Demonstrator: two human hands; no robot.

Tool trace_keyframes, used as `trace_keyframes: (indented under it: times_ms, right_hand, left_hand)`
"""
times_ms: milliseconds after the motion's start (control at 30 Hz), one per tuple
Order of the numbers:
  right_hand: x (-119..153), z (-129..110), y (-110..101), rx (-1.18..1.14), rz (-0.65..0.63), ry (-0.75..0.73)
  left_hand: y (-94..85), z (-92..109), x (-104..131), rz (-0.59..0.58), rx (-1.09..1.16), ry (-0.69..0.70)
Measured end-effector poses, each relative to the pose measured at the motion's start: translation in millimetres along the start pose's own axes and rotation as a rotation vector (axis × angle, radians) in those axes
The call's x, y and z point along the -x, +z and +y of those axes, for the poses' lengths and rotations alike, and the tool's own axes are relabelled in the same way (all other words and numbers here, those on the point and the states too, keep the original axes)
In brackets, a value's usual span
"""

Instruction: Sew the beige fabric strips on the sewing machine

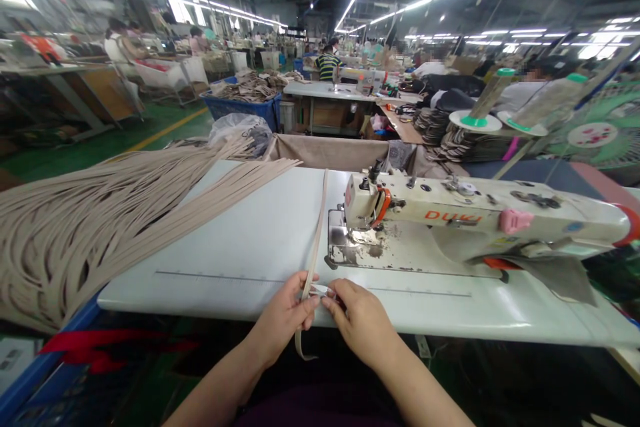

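My left hand (293,307) is closed around a narrow beige fabric strap (317,240) near the front edge of the white sewing table (240,233). From my fingers the strap runs away over the tabletop, and its short end hangs below them, slightly curled. Close by, my right hand (357,313) pinches a small pale, shiny piece (320,289) that spans the gap to the left fingers. Its kind is too small to tell. To the right of the strap stands a sewing machine (435,213) with its needle area beyond my hands.
A large heap of beige straps (100,213) covers the table's left side and hangs over it. Behind the table is a fabric-lined bin (330,150). A blue crate (245,110) holds fabric pieces. Thread cones (493,97) and a green fan (595,127) stand right. Other people work farther back.
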State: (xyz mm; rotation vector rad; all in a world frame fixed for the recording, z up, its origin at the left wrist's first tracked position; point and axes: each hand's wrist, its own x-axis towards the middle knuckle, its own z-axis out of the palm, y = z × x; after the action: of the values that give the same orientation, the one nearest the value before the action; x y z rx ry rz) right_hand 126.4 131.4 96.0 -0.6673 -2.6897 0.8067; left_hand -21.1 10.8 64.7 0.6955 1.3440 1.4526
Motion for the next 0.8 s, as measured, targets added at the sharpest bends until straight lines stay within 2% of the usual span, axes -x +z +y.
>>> trace_keyframes:
  times_ms: [233, 367, 633, 800]
  right_hand:
    - [-2.6, 1.5, 8.8, 0.124, 0.113, -0.085]
    - [-2.6, 5.1, 7.5, 0.126, 0.176, -0.054]
    - [0.5, -2.2, 4.1, 0.063, 0.073, -0.024]
    - [-1.2, 0.6, 5.3, 0.079, 0.111, -0.034]
  left_hand:
    - [3.4, -0.1, 1.1, -0.08, 0.047, 0.015]
    - [1.4, 1.0, 1.9, -0.074, 0.053, 0.034]
    - [1.3, -1.2, 1.0, -0.056, 0.057, 0.012]
    - [1.7, -0.4, 2.1, -0.066, 0.068, 0.008]
